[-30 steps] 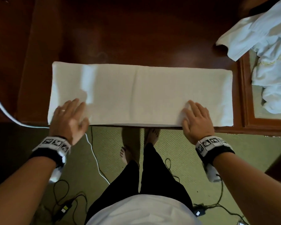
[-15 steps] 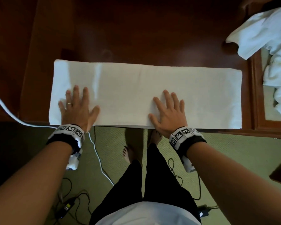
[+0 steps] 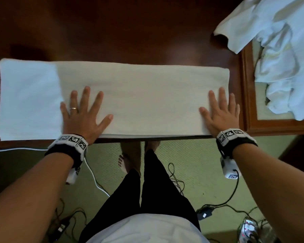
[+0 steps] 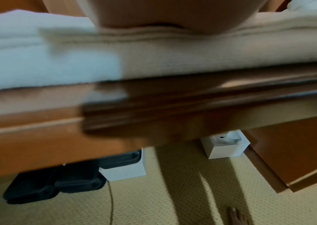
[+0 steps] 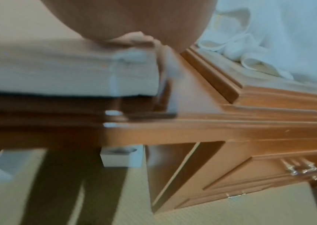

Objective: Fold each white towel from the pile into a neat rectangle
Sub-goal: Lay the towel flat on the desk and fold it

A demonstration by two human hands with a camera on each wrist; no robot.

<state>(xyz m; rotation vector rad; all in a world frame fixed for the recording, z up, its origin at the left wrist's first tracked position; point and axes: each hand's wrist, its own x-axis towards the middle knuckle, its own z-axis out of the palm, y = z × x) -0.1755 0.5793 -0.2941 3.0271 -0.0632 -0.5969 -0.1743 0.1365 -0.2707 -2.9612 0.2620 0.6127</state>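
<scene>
A white towel, folded into a long strip, lies along the near edge of the dark wooden table. My left hand lies flat on it, fingers spread, left of the middle. My right hand lies flat at the towel's right end, its outer fingers reaching past the edge. The pile of unfolded white towels sits at the right. In the left wrist view the towel's layered edge shows under my palm. The right wrist view shows the towel's right corner and the pile.
A raised wooden frame borders the table's right side under the pile. Below the table edge are green carpet, my bare feet, cables and small devices. White boxes and black cases stand under the table.
My right hand has slid right along the towel, from near the middle to its right end. My left hand has moved a little toward the towel's middle. Both stay flat on it.
</scene>
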